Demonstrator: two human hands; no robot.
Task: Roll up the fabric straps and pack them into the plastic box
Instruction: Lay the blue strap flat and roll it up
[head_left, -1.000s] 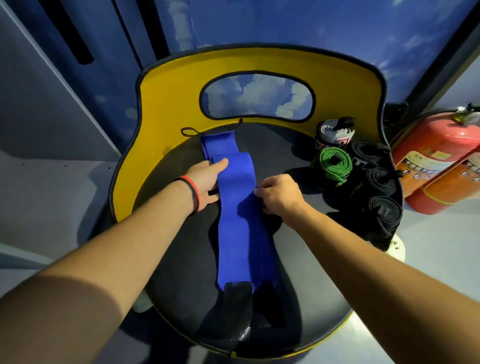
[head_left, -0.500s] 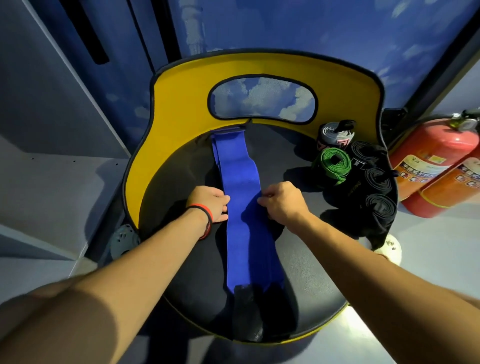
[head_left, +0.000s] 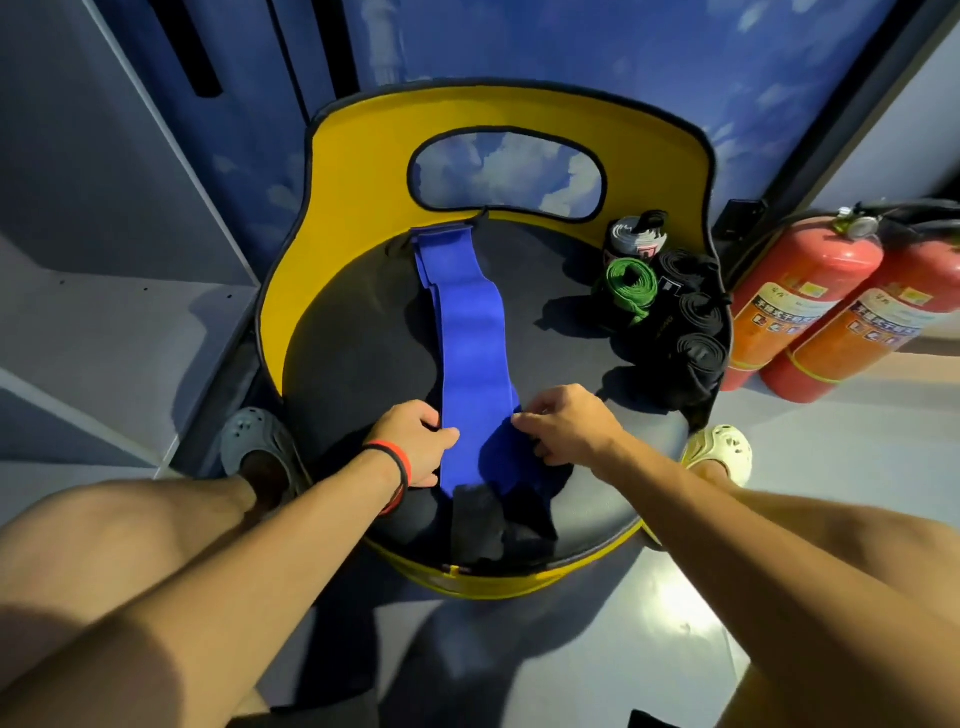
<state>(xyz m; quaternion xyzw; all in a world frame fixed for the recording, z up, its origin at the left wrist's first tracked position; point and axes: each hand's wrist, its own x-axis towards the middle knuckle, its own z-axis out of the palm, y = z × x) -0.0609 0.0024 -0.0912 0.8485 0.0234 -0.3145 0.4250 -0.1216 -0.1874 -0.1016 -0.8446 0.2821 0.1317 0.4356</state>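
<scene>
Sliding back toward the person over the last second, both hands have left the middle of the strap and now sit close to its near end. The left hand (head_left: 415, 441), which lay flat with fingers stretched over the cloth a second ago, is now curled and pinches the left edge. The blue strap (head_left: 470, 338) lies lengthwise down the seat (head_left: 353, 338), smooth and unrolled, its far end at the chair back and its black end (head_left: 478, 519) at the front lip. The right hand (head_left: 566, 426) pinches the right edge with its fingertips, level with the left.

Right of that, the finished rolls stand grouped against the chair back: a grey roll (head_left: 636, 236), a green roll (head_left: 631, 283) and several black rolls (head_left: 698, 312). Two extinguishers (head_left: 810, 296) lean beyond them on the floor.

The shift suggests that flattening is done and that rolling will likely start from the near end. No plastic box is in view, so packing still lies ahead.
</scene>
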